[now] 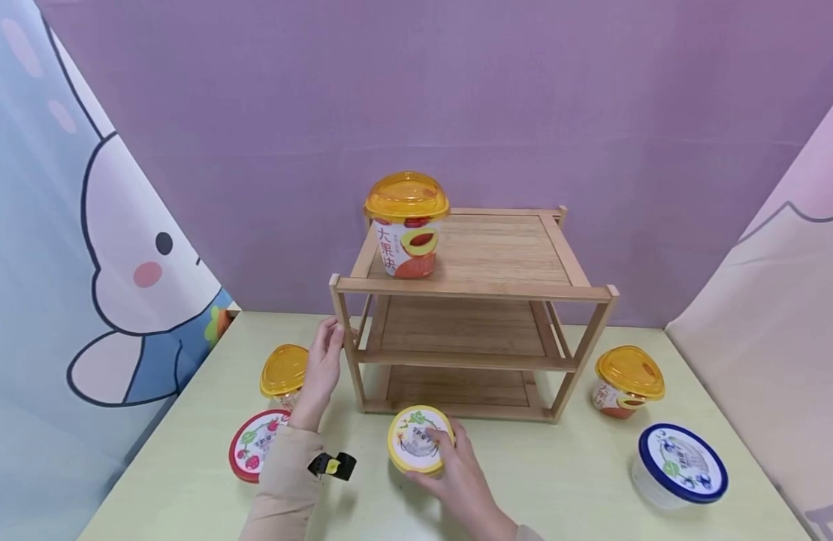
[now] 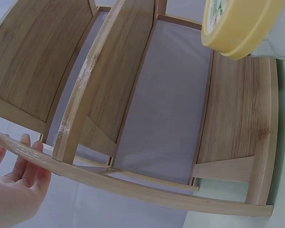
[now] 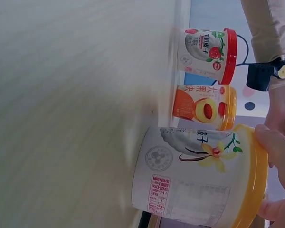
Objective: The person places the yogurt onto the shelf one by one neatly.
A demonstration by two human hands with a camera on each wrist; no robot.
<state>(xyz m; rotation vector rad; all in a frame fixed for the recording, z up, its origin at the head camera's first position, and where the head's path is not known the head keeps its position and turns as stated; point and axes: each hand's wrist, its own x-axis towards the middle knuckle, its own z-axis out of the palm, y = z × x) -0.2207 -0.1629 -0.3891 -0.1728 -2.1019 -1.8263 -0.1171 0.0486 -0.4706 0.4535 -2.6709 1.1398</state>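
Observation:
A three-tier wooden shelf rack (image 1: 504,252) stands in the middle of the table. My left hand (image 1: 325,364) holds its left front post, with fingers (image 2: 37,178) curled behind the wood in the left wrist view. In front of the rack is a white tub with a yellow lid (image 1: 411,439). My right hand (image 1: 465,481) grips this tub by its lid, thumb and fingers at the rim. The right wrist view shows a vanilla flower printed on the tub (image 3: 180,183). Whether its base touches the table is hard to tell.
An orange-lidded fruit cup (image 1: 409,233) sits on the top tier's left. Another fruit cup (image 1: 284,372) and a red-lidded tub (image 1: 250,447) stand left, partly behind my left arm. At right are a fruit cup (image 1: 629,379) and a blue-lidded tub (image 1: 683,462).

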